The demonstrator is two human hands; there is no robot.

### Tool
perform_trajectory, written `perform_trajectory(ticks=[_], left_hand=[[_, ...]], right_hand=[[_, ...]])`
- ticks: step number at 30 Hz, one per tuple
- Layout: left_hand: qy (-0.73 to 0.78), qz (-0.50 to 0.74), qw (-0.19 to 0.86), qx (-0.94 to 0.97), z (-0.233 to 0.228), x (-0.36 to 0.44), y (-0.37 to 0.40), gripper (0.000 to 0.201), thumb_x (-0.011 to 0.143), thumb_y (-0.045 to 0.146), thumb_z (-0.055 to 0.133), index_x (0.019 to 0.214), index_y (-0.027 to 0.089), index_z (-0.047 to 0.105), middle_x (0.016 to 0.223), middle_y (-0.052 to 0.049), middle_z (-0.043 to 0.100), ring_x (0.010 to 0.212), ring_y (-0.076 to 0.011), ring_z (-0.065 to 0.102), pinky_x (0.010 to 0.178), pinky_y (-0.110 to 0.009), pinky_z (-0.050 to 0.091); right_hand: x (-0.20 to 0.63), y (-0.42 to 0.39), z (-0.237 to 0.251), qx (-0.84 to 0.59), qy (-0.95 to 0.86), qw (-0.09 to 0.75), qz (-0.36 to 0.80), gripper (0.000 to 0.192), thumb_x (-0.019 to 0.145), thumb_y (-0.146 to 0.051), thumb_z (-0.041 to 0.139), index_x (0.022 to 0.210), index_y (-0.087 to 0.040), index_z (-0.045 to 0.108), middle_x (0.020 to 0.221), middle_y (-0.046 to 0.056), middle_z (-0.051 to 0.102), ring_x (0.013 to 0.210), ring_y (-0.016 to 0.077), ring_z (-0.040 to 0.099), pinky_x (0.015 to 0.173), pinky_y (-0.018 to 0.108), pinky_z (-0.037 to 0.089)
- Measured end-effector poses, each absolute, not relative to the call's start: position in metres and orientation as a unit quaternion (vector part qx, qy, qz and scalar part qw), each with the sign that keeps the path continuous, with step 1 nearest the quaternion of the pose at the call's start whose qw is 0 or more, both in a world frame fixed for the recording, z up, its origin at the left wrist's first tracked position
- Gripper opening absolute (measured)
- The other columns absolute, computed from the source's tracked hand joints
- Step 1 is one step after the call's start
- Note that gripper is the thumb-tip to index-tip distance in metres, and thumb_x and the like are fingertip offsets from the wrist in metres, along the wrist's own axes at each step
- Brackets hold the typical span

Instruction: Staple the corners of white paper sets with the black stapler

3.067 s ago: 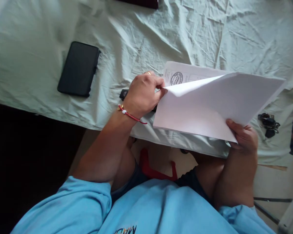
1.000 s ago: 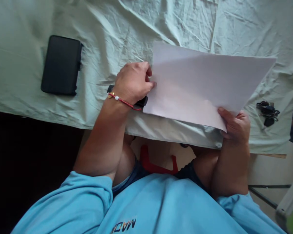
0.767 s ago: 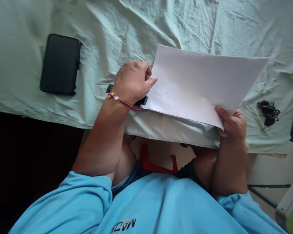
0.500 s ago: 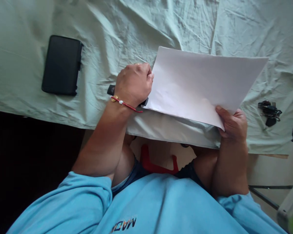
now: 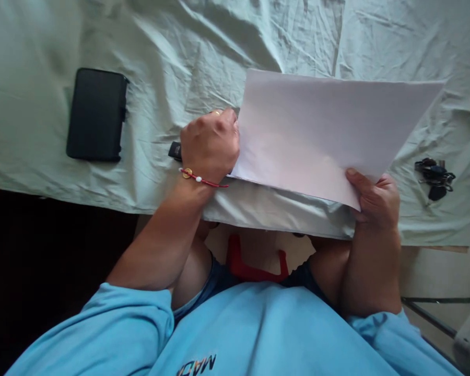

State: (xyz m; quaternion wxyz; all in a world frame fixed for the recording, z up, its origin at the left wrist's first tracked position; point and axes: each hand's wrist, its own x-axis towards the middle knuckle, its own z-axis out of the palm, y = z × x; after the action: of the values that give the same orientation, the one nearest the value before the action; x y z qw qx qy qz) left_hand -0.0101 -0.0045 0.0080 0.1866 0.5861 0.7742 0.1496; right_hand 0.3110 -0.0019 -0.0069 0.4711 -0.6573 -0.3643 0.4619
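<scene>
My left hand (image 5: 210,143) is closed in a fist over a black stapler (image 5: 175,151) at the left edge of the white paper sheets (image 5: 297,130). Only the stapler's end pokes out left of the hand; the rest of it is hidden beneath. My right hand (image 5: 376,198) grips the sheets at their lower right corner, thumb on top and fingers underneath. The far right part of the stack tilts up off the cloth.
A black case (image 5: 96,115) lies on the wrinkled pale green tablecloth (image 5: 156,68) to the left. On the right rests a bunch of keys (image 5: 434,177). The table's front edge runs just below the hands, and a red stool (image 5: 254,269) shows between the legs.
The left fist sits slightly lower and further left, covering the stapler's front end, which was visible before. The sheets' far right corner has shifted up and right.
</scene>
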Motion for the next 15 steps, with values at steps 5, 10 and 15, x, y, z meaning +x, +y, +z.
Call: perform_trajectory(ticks=[5,10,15], left_hand=[[0.789,0.172,0.202,0.554,0.015,-0.017,-0.002,0.041,0.105,0.053,0.046,0.117,0.026,0.075,0.126,-0.007,0.077,0.126,-0.0383,0.062,0.107,-0.053,0.041],[0.767,0.194,0.231,0.567,0.019,-0.027,0.002,0.041,0.102,0.06,0.053,0.104,0.026,0.075,0.112,-0.007,0.079,0.114,-0.0322,0.067,0.105,-0.045,0.045],[0.699,0.281,0.271,0.6,0.023,-0.022,-0.001,0.029,0.099,0.049,0.065,0.113,0.024,0.074,0.117,-0.007,0.078,0.111,-0.0271,0.07,0.105,-0.039,0.051]], right_hand=[[0.313,-0.002,-0.007,-0.665,-0.359,0.457,0.468,0.049,0.05,-0.042,0.102,0.087,-0.018,0.081,0.094,0.006,0.08,0.073,0.0168,0.072,0.067,0.029,0.059],[0.323,-0.003,-0.005,-0.664,-0.336,0.459,0.486,0.052,0.044,-0.038,0.103,0.086,-0.019,0.081,0.092,0.005,0.08,0.071,0.017,0.072,0.065,0.029,0.062],[0.338,0.0,-0.009,-0.643,-0.334,0.505,0.469,0.048,0.045,-0.035,0.1,0.084,-0.017,0.079,0.096,0.009,0.08,0.073,0.0195,0.073,0.063,0.031,0.065]])
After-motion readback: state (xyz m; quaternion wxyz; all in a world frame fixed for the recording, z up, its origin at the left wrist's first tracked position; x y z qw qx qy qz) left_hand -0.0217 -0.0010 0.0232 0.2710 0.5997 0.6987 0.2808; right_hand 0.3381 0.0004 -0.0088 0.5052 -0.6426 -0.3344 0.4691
